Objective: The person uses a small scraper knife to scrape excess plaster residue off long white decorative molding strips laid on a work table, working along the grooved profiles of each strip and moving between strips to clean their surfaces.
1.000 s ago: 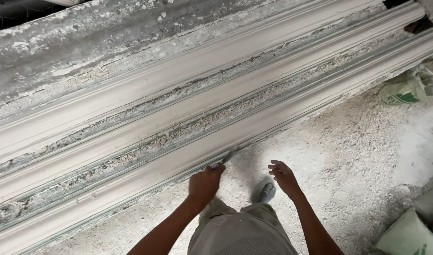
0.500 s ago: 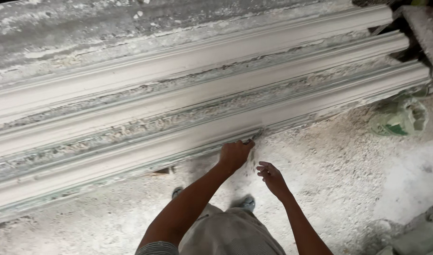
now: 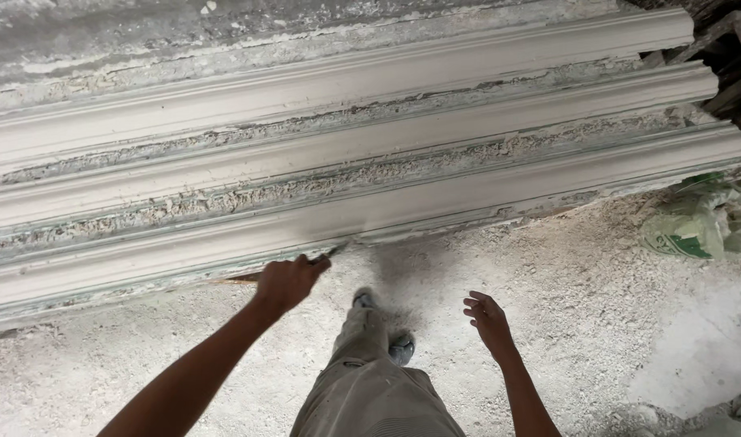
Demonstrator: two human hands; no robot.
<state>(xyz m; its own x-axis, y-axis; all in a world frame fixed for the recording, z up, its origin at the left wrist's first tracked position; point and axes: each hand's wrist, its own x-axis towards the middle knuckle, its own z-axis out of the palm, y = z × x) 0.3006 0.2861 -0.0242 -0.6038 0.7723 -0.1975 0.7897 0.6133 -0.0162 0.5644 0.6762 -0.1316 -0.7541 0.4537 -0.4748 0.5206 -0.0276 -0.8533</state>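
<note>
Three long white plaster mouldings lie side by side on a bench, running left to right; the nearest moulding has a rough lower edge. My left hand is closed around a thin metal scraper blade, whose tip touches that lower edge. My right hand hangs free over the floor, fingers loosely spread, holding nothing. My legs and dusty shoes stand between the two hands.
The floor is covered in white plaster dust and crumbs. A crumpled green and white sack lies at the right. Dark timber shows at the top right beyond the moulding ends.
The view has shifted toward the mouldings' right ends. My left hand has slid left along the nearest moulding's lower edge, and my right hand has dropped away from it.
</note>
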